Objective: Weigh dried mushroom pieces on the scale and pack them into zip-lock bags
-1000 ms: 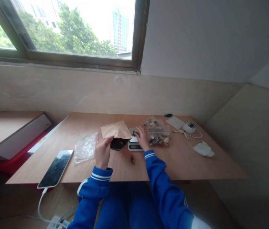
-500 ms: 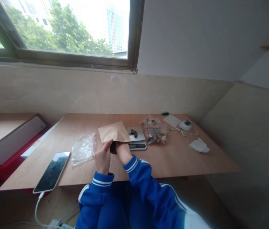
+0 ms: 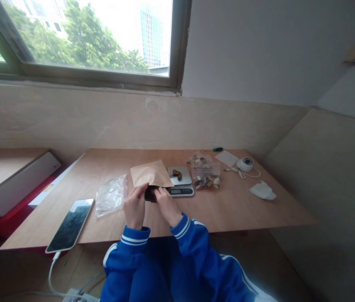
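A brown paper bag point(image 3: 151, 173) is held over the table, its dark mouth towards me. My left hand point(image 3: 135, 205) is closed on the bag's near left edge, thumb and fingers pinching the paper. At the mouth, my right hand point(image 3: 166, 204) has bent fingers, the tips partly hidden by the opening; what they grip cannot be made out. Just right of the bag stands a kitchen scale point(image 3: 181, 191) with a display and buttons along its front. On its plate rest brown curved pieces point(image 3: 177, 174), too small to name.
Zip bags of brown and pale pieces point(image 3: 208, 178) lie right of the scale. A clear plastic bag point(image 3: 110, 196) and a phone point(image 3: 70, 226) on a cable are to the left. Farther right are a white round device point(image 3: 245, 164), a crumpled tissue point(image 3: 263, 191) and a green-handled tool point(image 3: 218, 149).
My right hand has drawn back a little from inside the paper bag, towards the right, so more of its fingers shows. My left hand keeps its hold on the bag.
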`<state>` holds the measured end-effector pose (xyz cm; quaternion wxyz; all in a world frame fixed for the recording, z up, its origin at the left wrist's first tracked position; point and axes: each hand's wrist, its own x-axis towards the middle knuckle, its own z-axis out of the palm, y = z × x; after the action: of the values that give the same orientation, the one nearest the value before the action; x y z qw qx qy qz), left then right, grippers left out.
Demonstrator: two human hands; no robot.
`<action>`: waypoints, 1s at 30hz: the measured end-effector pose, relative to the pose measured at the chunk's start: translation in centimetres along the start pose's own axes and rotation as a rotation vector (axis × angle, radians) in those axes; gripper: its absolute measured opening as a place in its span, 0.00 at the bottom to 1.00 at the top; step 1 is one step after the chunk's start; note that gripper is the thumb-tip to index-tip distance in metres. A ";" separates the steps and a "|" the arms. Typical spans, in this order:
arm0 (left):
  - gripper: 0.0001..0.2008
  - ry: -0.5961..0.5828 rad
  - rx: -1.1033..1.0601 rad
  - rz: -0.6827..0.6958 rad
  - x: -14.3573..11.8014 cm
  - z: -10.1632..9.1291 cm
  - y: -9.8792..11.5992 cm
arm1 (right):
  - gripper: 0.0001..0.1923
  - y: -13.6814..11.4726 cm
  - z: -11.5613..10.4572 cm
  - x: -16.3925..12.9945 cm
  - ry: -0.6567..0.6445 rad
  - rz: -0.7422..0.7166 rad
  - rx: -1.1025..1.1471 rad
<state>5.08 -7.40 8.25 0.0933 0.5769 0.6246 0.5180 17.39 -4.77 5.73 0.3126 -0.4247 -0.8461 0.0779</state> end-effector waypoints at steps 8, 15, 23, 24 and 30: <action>0.11 0.055 0.032 -0.026 1.3 -0.5 -0.4 | 0.16 -0.1 -6.6 -1.9 0.267 -0.092 0.254; 0.10 0.064 0.066 -0.029 1.8 -1.5 -1.3 | 0.14 7.9 -4.5 -1.6 0.329 0.122 0.257; 0.10 0.019 0.019 -0.040 1.5 -2.0 -1.2 | 0.23 12.4 -1.4 1.7 0.061 0.130 0.006; 0.10 0.016 0.019 -0.048 1.5 -2.0 -1.2 | 0.24 12.4 -1.5 1.4 0.076 0.139 -0.008; 0.10 0.034 0.022 -0.078 1.4 -1.5 -1.2 | 0.16 8.8 -2.5 -2.8 0.251 0.199 0.068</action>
<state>2.80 -6.80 8.70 0.0963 0.5444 0.6537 0.5167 26.00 -1.69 2.93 0.4207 -0.5018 -0.7511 0.0836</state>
